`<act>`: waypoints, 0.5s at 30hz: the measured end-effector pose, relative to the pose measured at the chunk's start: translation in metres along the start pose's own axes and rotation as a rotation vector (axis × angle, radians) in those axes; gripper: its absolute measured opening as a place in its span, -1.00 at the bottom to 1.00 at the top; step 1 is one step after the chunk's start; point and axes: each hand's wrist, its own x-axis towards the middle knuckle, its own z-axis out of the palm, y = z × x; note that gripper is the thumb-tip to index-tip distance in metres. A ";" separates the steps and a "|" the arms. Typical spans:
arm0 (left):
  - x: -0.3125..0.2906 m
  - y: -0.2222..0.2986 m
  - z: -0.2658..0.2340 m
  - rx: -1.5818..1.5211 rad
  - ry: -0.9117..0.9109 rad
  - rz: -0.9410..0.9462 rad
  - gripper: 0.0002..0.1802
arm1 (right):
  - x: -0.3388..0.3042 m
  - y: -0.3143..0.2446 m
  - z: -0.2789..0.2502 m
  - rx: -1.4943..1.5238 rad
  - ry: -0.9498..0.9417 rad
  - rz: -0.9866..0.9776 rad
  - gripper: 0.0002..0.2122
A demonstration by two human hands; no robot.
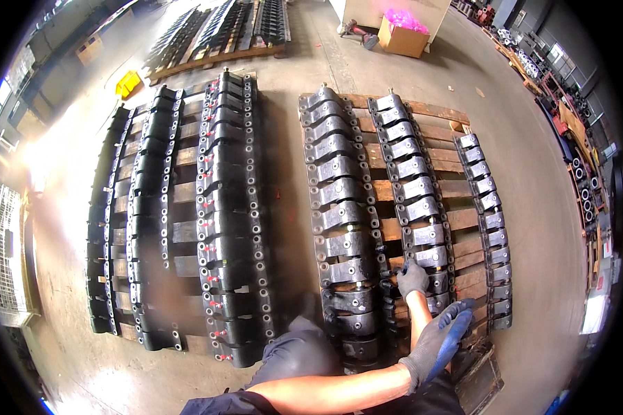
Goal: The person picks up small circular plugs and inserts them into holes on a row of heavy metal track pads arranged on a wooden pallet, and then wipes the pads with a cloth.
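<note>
My left hand (436, 346), in a grey and blue glove, hangs over the near end of the right pallet. Its fingers are curled together; what they hold, if anything, cannot be made out. Farther forward, my right hand (413, 278), in a grey glove, is closed at the left edge of the middle row of black metal segments (415, 190), and its fingertips are hidden. My left forearm crosses in front of the right one. Beside the hands lies a wider row of black segments (336, 190), with bolt holes along its edges. A narrower row (488, 200) lies to the right.
Wooden pallet boards (429, 131) show between the rows. To the left, another pallet bears black rows (225, 152) with red bits along one. Ahead are a further loaded pallet (214, 59), a yellow bin (127, 84), a cardboard box (403, 43) with pink plastic and a power tool (358, 31).
</note>
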 end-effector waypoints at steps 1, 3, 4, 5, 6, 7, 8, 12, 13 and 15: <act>0.000 -0.001 -0.001 -0.010 0.004 0.005 -0.46 | -0.001 -0.003 -0.001 0.002 0.003 -0.014 -0.71; 0.001 0.000 -0.001 -0.039 0.008 -0.006 -0.47 | -0.005 -0.005 -0.001 -0.002 0.023 -0.040 -0.74; 0.000 0.001 0.000 -0.037 0.007 -0.010 -0.47 | -0.005 -0.004 0.000 0.005 0.026 -0.042 -0.75; -0.001 0.003 0.000 -0.035 0.007 -0.016 -0.47 | -0.005 -0.003 0.000 0.012 0.028 -0.042 -0.75; -0.003 0.008 0.001 -0.012 0.006 -0.014 -0.47 | -0.005 -0.001 0.001 0.018 0.030 -0.041 -0.75; -0.005 0.010 0.002 0.010 0.004 -0.013 -0.46 | -0.005 0.001 0.000 0.033 0.032 -0.040 -0.75; -0.004 0.008 0.001 -0.007 -0.001 -0.015 -0.48 | -0.006 0.000 0.000 0.048 0.033 -0.042 -0.76; -0.003 0.005 0.000 -0.021 -0.002 -0.021 -0.48 | -0.005 0.005 0.005 0.105 0.045 -0.058 -0.72; -0.003 0.006 0.000 0.003 0.000 -0.016 -0.47 | -0.005 0.006 0.005 0.113 0.044 -0.070 -0.71; -0.003 0.008 0.000 0.064 -0.005 -0.003 -0.46 | -0.007 0.009 0.004 0.130 0.043 -0.088 -0.69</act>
